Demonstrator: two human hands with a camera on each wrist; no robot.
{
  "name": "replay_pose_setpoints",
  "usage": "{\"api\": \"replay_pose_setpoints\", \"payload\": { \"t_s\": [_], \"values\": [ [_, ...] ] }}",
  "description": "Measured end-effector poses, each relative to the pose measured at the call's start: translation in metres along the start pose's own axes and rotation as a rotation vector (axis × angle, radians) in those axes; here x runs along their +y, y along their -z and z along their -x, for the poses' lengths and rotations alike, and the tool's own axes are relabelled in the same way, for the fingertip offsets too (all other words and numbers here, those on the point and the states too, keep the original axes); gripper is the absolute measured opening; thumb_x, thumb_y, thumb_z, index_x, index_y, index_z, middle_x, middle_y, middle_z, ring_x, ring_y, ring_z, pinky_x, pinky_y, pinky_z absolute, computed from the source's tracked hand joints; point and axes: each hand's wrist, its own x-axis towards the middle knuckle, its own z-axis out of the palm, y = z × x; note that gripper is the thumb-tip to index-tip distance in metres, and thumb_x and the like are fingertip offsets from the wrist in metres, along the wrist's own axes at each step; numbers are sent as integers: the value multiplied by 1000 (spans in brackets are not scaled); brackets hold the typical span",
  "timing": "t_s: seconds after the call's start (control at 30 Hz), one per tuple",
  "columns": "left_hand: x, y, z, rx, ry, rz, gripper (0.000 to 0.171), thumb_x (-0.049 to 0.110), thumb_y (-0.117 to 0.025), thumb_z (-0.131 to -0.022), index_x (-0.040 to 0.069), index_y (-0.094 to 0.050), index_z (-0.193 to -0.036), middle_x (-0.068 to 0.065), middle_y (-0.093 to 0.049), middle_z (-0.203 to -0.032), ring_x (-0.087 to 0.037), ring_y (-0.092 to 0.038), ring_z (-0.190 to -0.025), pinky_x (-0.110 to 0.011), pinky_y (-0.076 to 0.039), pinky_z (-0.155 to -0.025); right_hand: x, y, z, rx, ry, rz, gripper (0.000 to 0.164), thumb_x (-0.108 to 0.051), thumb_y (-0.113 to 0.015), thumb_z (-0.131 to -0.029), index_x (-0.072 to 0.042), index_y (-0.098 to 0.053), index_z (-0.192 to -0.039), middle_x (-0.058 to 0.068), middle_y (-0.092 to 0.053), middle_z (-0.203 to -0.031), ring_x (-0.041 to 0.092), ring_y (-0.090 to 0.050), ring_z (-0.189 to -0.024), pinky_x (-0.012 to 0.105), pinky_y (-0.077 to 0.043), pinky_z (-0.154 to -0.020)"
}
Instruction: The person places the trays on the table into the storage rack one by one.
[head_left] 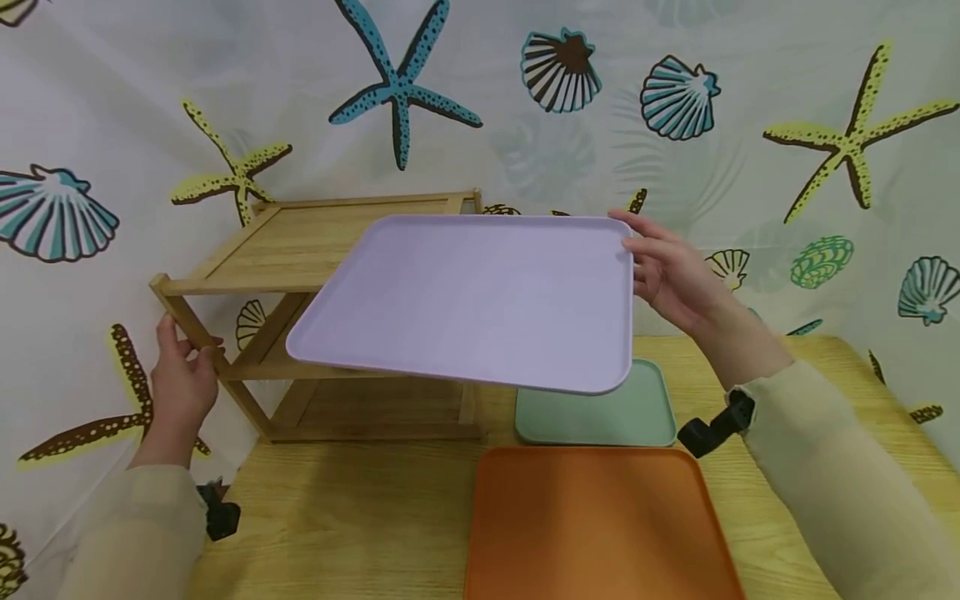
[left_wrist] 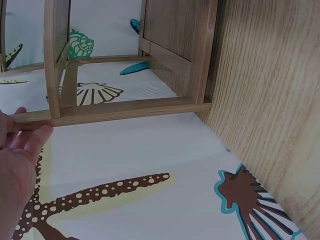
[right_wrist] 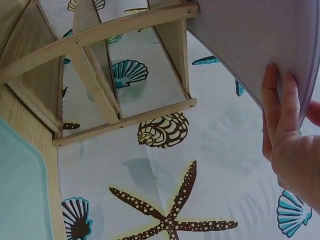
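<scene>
A lavender tray [head_left: 480, 304] is held up by its right end in my right hand [head_left: 671, 275], tilted in front of a wooden shelf rack [head_left: 322, 242]. In the right wrist view, fingers of the right hand [right_wrist: 287, 130] lie against the tray's underside [right_wrist: 250, 45] near its edge. My left hand [head_left: 183, 375] grips the rack's front left post [head_left: 198, 333] below the top shelf. The left wrist view shows that hand [left_wrist: 22, 160] with fingers around the wooden post [left_wrist: 120, 111]. The tray hides the right part of the rack's upper levels from the head view.
An orange tray [head_left: 592, 525] lies on the wooden table [head_left: 337, 517] at the front, with a green tray [head_left: 600, 417] behind it, partly covered by the lavender tray. A white cloth [head_left: 495, 158] printed with shells and starfish hangs behind the table.
</scene>
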Motion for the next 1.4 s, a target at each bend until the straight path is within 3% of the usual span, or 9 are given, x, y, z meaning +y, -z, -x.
{"api": "replay_pose_setpoints", "payload": {
  "t_s": [0.2,0.73,1.1,1.23,1.4],
  "values": [
    [0,1,0,-17,34,1,56,9,-29,-104,23,-3,-151,-30,-49,-132,-50,-51,-118,-62,-44,-89,4,-10,-22,48,-15,64,54,-5,-44,-102,-7,-22,-152,10,-57,-113,17,-64,-79,24,-55,-65],
    [0,2,2,-10,20,10,58,7,-30,-103,21,-2,-152,-30,-51,-130,-50,-51,-117,-62,-44,-89,37,-38,-68,246,-25,149,52,-6,-43,-102,-8,-27,-152,9,-50,-116,14,-59,-81,21,-54,-64],
    [0,2,0,-15,18,-9,57,8,-30,-103,21,-2,-152,-29,-52,-130,-49,-52,-116,-59,-45,-88,62,-47,-87,281,37,188,48,-13,-49,-102,-11,-36,-148,8,-55,-108,14,-62,-75,22,-55,-66],
    [-1,1,1,-15,10,-14,57,9,-31,-103,20,-3,-152,-29,-52,-130,-49,-53,-116,-59,-45,-87,65,-43,-85,256,48,291,48,-18,-49,-103,-12,-35,-149,11,-55,-114,16,-65,-77,27,-56,-71],
    [-1,1,1,-10,11,-7,58,8,-31,-103,20,-3,-152,-30,-52,-130,-50,-53,-115,-61,-44,-89,61,-36,-71,209,59,558,52,-27,-50,-102,-15,-33,-150,18,-54,-131,28,-67,-98,35,-56,-78]
  ]
}}
